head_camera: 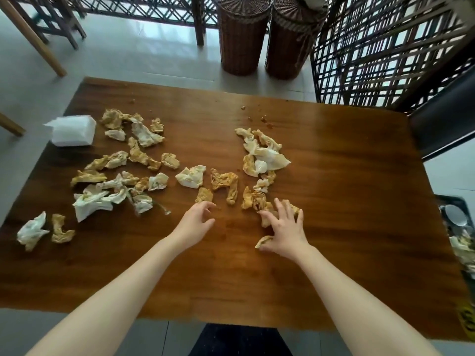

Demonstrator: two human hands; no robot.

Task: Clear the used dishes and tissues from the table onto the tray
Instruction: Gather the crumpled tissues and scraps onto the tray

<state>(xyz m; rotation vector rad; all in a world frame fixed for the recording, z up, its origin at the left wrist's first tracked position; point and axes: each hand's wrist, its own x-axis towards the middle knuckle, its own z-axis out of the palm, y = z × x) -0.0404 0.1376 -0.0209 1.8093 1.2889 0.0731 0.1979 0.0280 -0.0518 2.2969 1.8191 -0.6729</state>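
Litter of used tissues (123, 181), crumpled and stained orange-brown, covers the wooden desk (347, 201). The biggest spread sits in the left half of the frame, a second bunch (262, 152) lies right of centre, and 2 stray pieces (32, 233) rest near the lower left edge. A stack of clean white napkins (70, 131) stands at the upper left corner of the desk, and a few crumbs (262, 119) dot the wood above the second bunch.

Both bare forearms reach in from the bottom of the frame. The left grip (195, 222) is at centre, fingers loosely curled and thumb apart from them, holding nothing; its fingertips are just beside a small stained tissue (204, 195), and whether they touch it is hard to tell. The right grip (285, 227) lies spread, fingers fanned flat over a clump of tissues (253, 201), with the thumb against a loose scrap (263, 241).

At the right edge of the frame a dark tray (448, 201) shows partly, carrying a white dish (453, 214) and more tissues.

Beyond the desk, 2 wicker baskets (241, 34) stand on the pale floor at top centre, next to a dark lattice screen (385, 47) and a black chair (442, 116) at upper right.
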